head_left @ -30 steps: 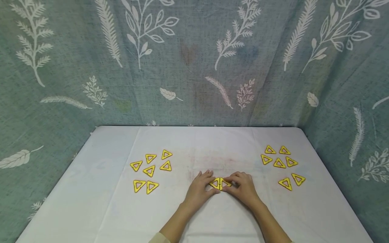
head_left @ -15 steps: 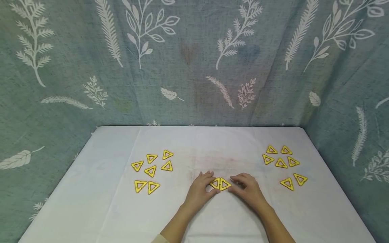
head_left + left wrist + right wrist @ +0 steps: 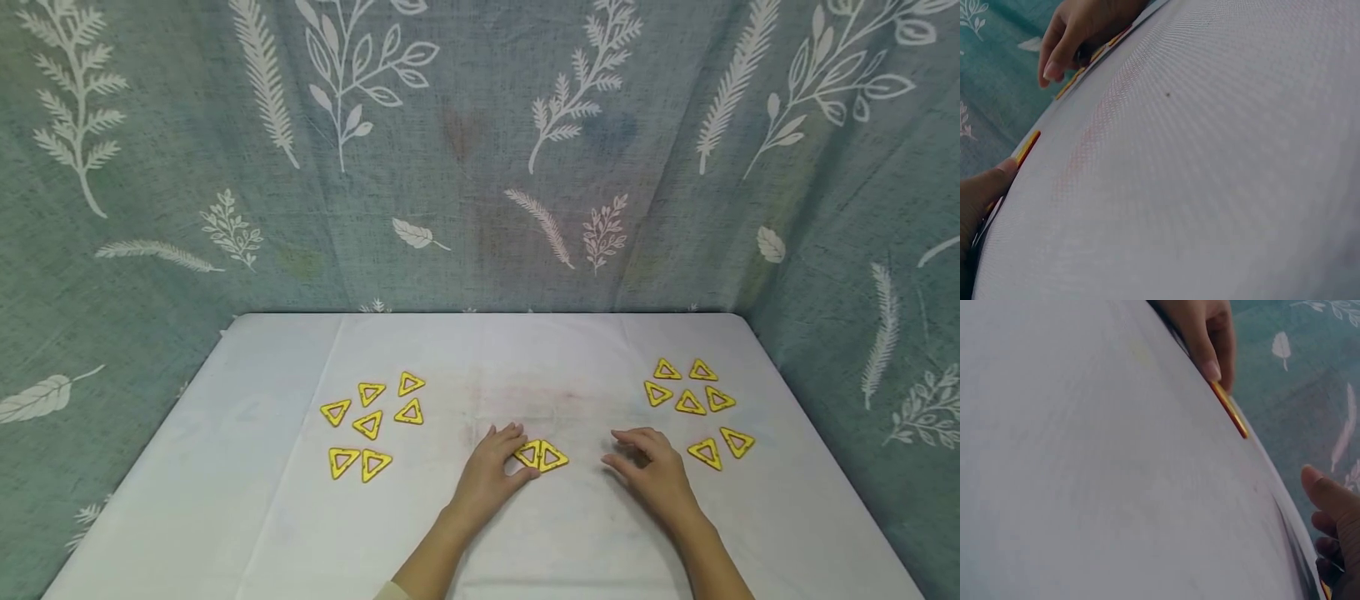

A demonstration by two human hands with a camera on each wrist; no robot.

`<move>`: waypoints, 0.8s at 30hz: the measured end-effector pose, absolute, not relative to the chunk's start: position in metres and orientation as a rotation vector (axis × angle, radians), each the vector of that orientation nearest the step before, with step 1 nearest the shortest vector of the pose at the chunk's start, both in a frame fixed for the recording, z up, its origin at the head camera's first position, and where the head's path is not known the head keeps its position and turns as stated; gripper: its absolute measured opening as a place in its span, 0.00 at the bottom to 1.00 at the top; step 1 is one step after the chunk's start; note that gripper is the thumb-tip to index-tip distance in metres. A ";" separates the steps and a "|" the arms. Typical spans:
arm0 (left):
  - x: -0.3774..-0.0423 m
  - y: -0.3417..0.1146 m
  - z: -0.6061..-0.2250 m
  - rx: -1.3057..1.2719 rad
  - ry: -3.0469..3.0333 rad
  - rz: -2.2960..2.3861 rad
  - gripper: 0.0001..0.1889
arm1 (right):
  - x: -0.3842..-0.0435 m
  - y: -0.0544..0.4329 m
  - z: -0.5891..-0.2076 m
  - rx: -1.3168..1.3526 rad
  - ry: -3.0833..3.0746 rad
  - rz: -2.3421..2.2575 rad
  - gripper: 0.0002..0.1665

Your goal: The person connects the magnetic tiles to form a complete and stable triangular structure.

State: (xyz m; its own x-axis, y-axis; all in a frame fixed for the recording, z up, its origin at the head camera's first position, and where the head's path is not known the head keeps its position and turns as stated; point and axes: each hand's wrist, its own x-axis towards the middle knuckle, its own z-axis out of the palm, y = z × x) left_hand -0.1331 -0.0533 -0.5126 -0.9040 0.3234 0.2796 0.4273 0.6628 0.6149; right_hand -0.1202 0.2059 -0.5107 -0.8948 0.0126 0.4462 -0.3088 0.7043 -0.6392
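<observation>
Two yellow, red-edged triangular tiles lie side to side on the table at the middle front, forming a diamond. My left hand [image 3: 489, 473] pinches the left triangular tile [image 3: 537, 454] between thumb and fingers, covering its outer corner. The right triangular tile [image 3: 553, 466] is untouched, its tip pointing right. Off to the right of the pair, my right hand [image 3: 656, 471] holds nothing, its thumb and fingers apart and loosely bent. In the right wrist view, the left hand [image 3: 1200, 337] grips the tile [image 3: 1230, 409] by its edge, well away from the right thumb [image 3: 1325, 490].
Several matching tiles lie spread out on the left, including one triangle [image 3: 342, 451] near the front. Another loose group lies on the right, with a triangle [image 3: 692, 450] close to my right hand. A white cloth [image 3: 300, 533] covers the table; a patterned curtain [image 3: 480, 167] hangs behind.
My right hand has let go of the right tile of the pair and moved off to the right. My left hand keeps its hold, and the two tiles stay together.
</observation>
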 end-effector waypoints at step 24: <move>-0.131 -0.055 -0.513 -0.567 -2.685 -1.105 0.26 | -0.101 0.274 -0.497 -0.352 -2.553 0.966 0.25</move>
